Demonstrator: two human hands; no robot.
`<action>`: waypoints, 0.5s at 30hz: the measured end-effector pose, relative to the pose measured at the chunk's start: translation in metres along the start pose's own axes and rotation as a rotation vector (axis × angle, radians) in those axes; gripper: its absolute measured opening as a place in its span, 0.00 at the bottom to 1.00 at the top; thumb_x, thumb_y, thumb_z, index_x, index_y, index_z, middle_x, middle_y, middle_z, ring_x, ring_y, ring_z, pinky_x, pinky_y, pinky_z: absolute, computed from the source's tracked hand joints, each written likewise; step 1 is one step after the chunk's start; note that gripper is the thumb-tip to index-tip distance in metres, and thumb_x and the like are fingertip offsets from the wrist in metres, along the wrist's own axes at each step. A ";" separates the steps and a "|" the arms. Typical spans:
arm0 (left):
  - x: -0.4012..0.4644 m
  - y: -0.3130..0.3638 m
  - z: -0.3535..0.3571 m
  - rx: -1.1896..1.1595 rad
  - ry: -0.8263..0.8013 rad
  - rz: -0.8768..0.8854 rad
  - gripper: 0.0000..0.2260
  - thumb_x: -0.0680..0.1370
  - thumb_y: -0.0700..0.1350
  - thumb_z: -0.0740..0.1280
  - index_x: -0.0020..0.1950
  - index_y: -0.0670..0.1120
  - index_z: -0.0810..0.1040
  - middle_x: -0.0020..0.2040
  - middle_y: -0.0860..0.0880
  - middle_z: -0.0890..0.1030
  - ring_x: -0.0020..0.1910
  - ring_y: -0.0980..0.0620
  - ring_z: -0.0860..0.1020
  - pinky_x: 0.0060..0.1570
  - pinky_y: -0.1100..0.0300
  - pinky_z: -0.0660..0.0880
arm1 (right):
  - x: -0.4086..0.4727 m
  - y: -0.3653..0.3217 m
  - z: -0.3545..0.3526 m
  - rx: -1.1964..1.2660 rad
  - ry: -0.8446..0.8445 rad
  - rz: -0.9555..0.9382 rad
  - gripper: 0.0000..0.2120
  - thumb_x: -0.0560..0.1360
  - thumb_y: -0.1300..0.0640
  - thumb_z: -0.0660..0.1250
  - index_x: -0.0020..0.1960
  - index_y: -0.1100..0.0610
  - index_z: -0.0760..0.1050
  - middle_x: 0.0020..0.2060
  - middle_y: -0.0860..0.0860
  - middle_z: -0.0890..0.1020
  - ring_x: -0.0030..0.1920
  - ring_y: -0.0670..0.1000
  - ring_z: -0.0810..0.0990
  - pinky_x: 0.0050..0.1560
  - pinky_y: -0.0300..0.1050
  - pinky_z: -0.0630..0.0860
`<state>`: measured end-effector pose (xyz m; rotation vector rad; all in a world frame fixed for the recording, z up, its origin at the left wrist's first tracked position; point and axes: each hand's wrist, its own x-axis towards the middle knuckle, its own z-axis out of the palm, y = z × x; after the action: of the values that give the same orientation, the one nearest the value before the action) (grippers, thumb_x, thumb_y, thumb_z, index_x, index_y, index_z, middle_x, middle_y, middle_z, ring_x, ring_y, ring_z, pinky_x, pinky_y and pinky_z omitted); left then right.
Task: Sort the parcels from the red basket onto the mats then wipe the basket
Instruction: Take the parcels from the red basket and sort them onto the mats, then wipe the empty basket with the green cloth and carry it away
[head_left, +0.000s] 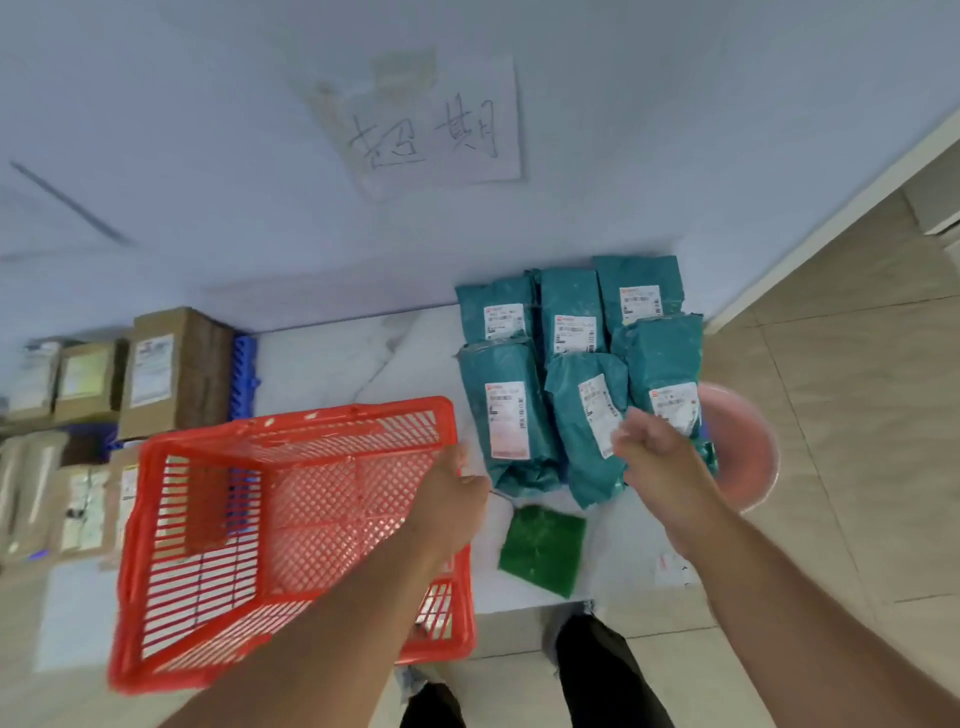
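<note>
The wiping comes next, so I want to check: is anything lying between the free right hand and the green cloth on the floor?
Nothing visible does. The right hand hovers over the teal plastic parcels; the green square cloth lies uncovered just below it, beside the red plastic basket.

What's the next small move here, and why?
Probably the right hand drops to pick up the green cloth. The red basket looks empty and the left hand grips its right rim, while six teal parcels lie on the white mat. Sorting seems done, so wiping is left. The right hand looks loosely closed and empty, just above the cloth.
</note>
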<state>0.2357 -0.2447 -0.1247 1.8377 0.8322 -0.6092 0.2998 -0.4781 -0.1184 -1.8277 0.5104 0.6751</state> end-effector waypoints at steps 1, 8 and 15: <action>-0.008 -0.017 -0.023 0.010 0.034 -0.001 0.26 0.84 0.39 0.62 0.82 0.49 0.65 0.71 0.55 0.77 0.45 0.62 0.75 0.31 0.77 0.66 | -0.016 -0.001 0.021 -0.004 -0.027 0.004 0.25 0.76 0.41 0.69 0.73 0.42 0.75 0.65 0.43 0.80 0.65 0.50 0.79 0.70 0.57 0.75; -0.058 -0.136 -0.172 -0.141 0.251 -0.144 0.16 0.82 0.35 0.65 0.70 0.43 0.77 0.52 0.50 0.82 0.45 0.50 0.81 0.47 0.61 0.76 | -0.093 0.013 0.143 -0.185 -0.164 0.093 0.25 0.85 0.51 0.65 0.81 0.56 0.69 0.73 0.54 0.79 0.72 0.55 0.78 0.77 0.62 0.72; -0.078 -0.239 -0.274 -0.033 0.440 -0.278 0.13 0.81 0.51 0.65 0.64 0.50 0.78 0.60 0.44 0.85 0.52 0.40 0.84 0.59 0.46 0.80 | -0.122 0.032 0.203 -0.331 -0.115 0.097 0.10 0.83 0.57 0.66 0.53 0.55 0.86 0.41 0.47 0.91 0.42 0.50 0.91 0.54 0.50 0.83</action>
<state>0.0135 0.0526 -0.1009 1.8683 1.3970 -0.3584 0.1468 -0.2943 -0.1147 -2.0659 0.4321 0.9716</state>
